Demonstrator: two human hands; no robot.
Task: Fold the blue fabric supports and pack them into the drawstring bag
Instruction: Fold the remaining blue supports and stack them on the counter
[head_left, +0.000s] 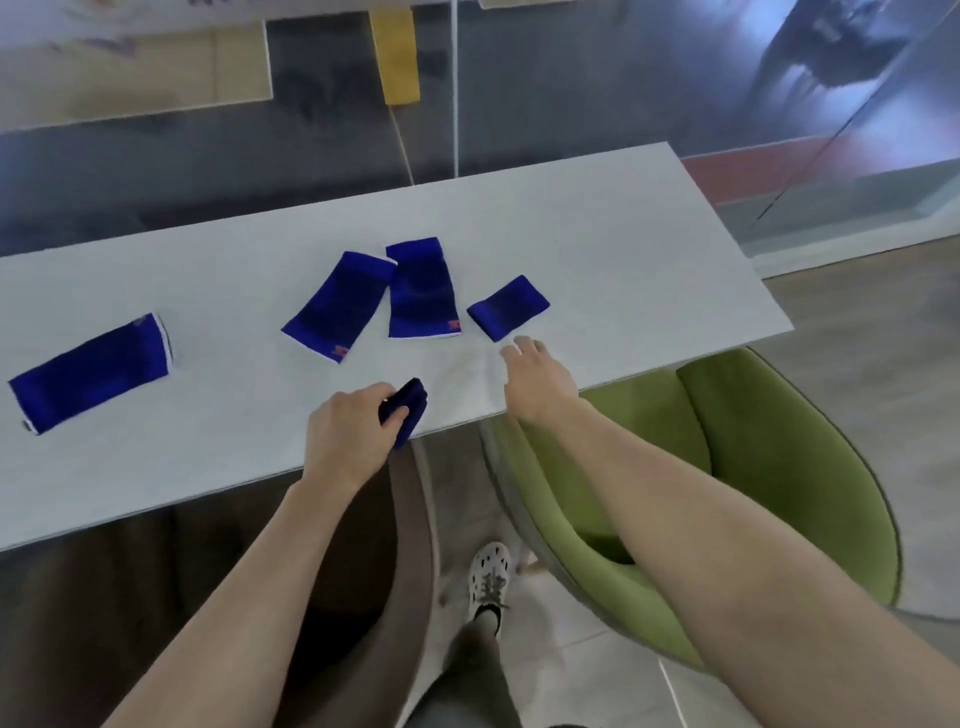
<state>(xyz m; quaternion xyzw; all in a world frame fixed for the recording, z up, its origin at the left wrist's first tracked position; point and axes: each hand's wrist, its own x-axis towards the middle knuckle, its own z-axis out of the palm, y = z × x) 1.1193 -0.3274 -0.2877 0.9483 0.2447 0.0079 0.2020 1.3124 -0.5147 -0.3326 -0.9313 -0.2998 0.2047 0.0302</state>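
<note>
On a white tabletop (623, 234), the left hand (345, 436) grips a folded dark-blue support (408, 408) at the near edge. The right hand (537, 382) hovers with relaxed fingers beside a small folded support (508, 307). The tilted support (337, 306) and middle support (421, 291) carry orange labels, too blurred to read. A far-left support (91, 371) lies apart.

A: Blue supports, how many?
B: Five. Far-left support (91, 371), left-middle support (337, 306), right-middle support (422, 291), small support (509, 307), plus gripped support (410, 408) in the left hand (345, 436).
A: Hands?
B: Two, counting the right hand (540, 382).
A: Furniture?
B: One desk (623, 249), two chairs: green chair (779, 467), brown chair (363, 545). One shoe (488, 577).
</note>
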